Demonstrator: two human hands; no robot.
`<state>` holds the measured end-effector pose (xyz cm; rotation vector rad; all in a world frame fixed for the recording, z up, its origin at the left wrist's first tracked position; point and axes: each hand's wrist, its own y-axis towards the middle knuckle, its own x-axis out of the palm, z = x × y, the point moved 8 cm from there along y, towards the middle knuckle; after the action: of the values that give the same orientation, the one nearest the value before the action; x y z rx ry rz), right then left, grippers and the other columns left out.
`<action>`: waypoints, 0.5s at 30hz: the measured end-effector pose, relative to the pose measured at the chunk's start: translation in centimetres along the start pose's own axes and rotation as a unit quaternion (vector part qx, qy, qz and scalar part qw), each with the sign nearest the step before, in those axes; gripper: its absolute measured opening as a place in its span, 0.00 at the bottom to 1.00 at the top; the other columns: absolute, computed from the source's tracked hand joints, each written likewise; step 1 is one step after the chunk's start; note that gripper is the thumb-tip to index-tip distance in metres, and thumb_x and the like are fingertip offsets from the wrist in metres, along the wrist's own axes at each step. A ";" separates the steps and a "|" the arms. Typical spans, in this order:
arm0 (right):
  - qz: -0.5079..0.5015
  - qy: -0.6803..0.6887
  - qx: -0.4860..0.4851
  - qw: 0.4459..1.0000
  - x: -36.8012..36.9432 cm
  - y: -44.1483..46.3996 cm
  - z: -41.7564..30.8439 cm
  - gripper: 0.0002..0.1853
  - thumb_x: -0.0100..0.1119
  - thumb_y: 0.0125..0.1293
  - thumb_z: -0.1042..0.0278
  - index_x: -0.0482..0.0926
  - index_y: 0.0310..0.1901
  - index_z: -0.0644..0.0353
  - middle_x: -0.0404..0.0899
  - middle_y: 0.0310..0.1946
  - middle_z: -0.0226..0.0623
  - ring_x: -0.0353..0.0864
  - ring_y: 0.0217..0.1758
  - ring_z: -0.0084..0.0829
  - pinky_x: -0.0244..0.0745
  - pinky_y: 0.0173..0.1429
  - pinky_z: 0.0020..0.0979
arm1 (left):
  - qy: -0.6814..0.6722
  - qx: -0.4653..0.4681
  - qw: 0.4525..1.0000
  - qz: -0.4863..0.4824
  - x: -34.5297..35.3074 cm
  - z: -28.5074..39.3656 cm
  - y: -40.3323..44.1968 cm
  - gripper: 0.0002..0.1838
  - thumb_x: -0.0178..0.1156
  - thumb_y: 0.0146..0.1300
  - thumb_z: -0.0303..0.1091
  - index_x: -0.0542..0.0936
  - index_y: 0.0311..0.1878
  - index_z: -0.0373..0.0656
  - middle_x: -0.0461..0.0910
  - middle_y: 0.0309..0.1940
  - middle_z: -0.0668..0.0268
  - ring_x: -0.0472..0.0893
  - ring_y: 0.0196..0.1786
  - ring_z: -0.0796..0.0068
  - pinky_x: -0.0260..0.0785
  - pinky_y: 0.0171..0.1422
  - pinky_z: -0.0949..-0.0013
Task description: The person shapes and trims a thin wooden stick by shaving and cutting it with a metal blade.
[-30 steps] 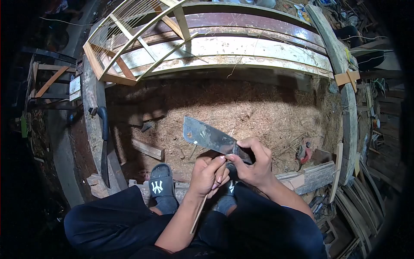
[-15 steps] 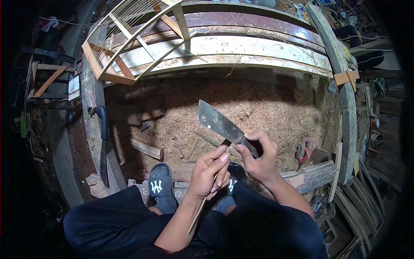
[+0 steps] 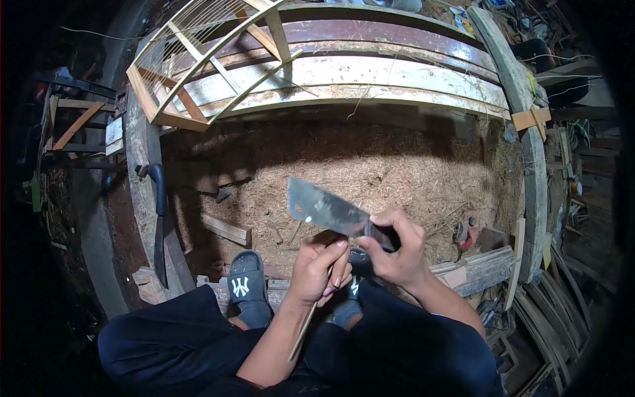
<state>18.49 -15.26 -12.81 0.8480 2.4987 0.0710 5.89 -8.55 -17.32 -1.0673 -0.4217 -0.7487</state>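
Observation:
A thin wooden stick (image 3: 304,329) is pinched in my left hand (image 3: 319,270), its lower end slanting down past my wrist. My right hand (image 3: 397,247) grips the dark handle of a broad cleaver (image 3: 327,208). The blade points up and to the left, its lower edge close above my left fingertips. Whether the edge touches the stick's upper end is hidden by my fingers.
A wooden frame with thin wires (image 3: 205,63) rests on white planks (image 3: 344,69) at the upper left. A long dark knife (image 3: 160,225) lies on the left beam. Wood pieces (image 3: 226,228) and a red-handled tool (image 3: 468,235) lie on the shavings. Slippers (image 3: 247,274) are below.
The cleaver rose up and to the right half a second ago, then came back down to the left over my left fingers. My left hand stayed nearly in place with the stick.

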 end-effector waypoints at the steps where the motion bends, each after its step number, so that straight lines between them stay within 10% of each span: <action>1: 0.007 0.001 -0.016 1.000 0.1 -0.1 -0.3 0.18 0.77 0.58 0.69 0.76 0.42 0.68 0.83 0.30 0.45 0.87 0.32 0.38 0.80 0.37 0.33 | 0.001 0.002 1.000 -0.001 -0.3 -0.2 -0.1 0.12 0.49 0.77 0.32 0.75 0.41 0.32 0.63 0.11 0.66 0.56 0.07 0.80 0.49 0.12 0.74; 15: -0.003 -0.002 0.011 1.000 0.2 -0.3 0.4 0.17 0.77 0.58 0.70 0.76 0.41 0.68 0.83 0.31 0.47 0.86 0.31 0.39 0.79 0.35 0.33 | 0.037 0.004 0.999 -0.018 -0.7 -0.7 0.4 0.16 0.48 0.79 0.34 0.76 0.41 0.29 0.66 0.11 0.64 0.57 0.07 0.79 0.51 0.15 0.73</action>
<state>18.38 -15.44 -13.31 0.8479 2.5034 0.0387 5.66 -8.82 -18.31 -1.0227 -0.3809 -0.8162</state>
